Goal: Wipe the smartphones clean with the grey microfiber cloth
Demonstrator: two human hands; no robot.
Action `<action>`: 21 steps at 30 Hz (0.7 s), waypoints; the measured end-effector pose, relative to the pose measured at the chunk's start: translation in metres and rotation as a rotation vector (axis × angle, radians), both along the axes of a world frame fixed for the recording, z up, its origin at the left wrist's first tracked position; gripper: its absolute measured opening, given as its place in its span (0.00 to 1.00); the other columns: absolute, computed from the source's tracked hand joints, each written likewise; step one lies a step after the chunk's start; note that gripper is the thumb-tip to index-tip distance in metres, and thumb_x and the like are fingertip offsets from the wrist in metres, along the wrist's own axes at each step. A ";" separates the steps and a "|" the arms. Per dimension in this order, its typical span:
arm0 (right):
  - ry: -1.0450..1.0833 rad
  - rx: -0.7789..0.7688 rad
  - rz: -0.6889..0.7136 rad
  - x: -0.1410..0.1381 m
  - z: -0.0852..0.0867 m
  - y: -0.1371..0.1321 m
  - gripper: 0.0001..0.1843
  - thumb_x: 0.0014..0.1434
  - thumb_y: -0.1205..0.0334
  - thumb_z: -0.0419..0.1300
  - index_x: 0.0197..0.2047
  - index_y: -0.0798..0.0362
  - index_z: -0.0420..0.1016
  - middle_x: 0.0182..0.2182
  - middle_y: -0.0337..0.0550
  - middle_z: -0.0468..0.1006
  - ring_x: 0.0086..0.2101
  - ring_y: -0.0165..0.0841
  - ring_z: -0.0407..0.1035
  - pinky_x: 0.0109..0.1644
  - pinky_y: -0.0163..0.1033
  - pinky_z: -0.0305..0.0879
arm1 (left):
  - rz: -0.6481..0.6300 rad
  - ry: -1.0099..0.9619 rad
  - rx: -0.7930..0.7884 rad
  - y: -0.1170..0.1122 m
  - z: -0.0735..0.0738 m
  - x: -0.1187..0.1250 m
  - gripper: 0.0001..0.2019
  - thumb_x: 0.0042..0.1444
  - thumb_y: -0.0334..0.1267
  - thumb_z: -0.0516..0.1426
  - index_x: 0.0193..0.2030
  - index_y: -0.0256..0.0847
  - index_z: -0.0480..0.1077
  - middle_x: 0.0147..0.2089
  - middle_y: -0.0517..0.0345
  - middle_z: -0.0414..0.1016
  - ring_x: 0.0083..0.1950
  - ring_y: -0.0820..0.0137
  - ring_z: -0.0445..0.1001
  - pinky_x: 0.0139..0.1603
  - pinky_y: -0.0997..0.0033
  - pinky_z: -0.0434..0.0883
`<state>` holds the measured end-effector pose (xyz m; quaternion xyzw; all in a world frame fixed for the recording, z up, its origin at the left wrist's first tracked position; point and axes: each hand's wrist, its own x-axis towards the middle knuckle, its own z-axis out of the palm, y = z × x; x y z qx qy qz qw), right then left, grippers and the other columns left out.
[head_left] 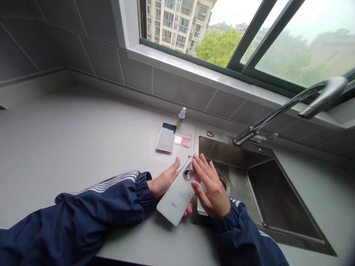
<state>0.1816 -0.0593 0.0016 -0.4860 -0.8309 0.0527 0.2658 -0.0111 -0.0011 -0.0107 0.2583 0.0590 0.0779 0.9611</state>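
Left-hand fingers (173,168) grip the white glossy smartphone (173,199) by its edge, right-hand fingers (203,166) lie spread across its camera end; a slip could drop it into the brushed-steel sink (273,192) at 3 o'clock.

A person in a navy blue track jacket: the left sleeve (83,220) and right sleeve (241,236) are of smooth, lightly sheened fabric, bunched into gathered elastic cuffs at the wrists. Thin parallel white stripes (104,181) run along the left sleeve, and a shorter band shows near the right cuff (226,218). The left hand (163,181) and right hand (210,186) are bare, with short fingernails.
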 end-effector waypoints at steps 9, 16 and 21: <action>-0.077 -0.024 0.202 -0.012 0.006 -0.009 0.29 0.68 0.64 0.53 0.71 0.56 0.56 0.69 0.50 0.60 0.71 0.46 0.45 0.73 0.62 0.44 | 0.191 0.132 -0.097 -0.004 0.002 0.000 0.46 0.62 0.67 0.29 0.66 0.34 0.65 0.39 0.44 0.80 0.31 0.61 0.79 0.43 0.60 0.72; -0.086 -0.010 0.320 -0.024 0.013 -0.018 0.29 0.65 0.61 0.57 0.68 0.56 0.61 0.67 0.48 0.64 0.70 0.46 0.48 0.74 0.63 0.37 | 0.348 0.175 -0.252 -0.006 0.008 0.005 0.44 0.63 0.67 0.35 0.62 0.29 0.69 0.36 0.43 0.79 0.37 0.61 0.79 0.39 0.68 0.72; -0.112 0.050 0.215 -0.024 0.008 -0.015 0.27 0.66 0.65 0.56 0.67 0.53 0.62 0.66 0.46 0.66 0.69 0.43 0.52 0.74 0.62 0.35 | 0.305 0.135 -0.231 -0.005 0.005 0.004 0.46 0.61 0.70 0.34 0.65 0.32 0.65 0.33 0.48 0.77 0.29 0.66 0.76 0.31 0.71 0.70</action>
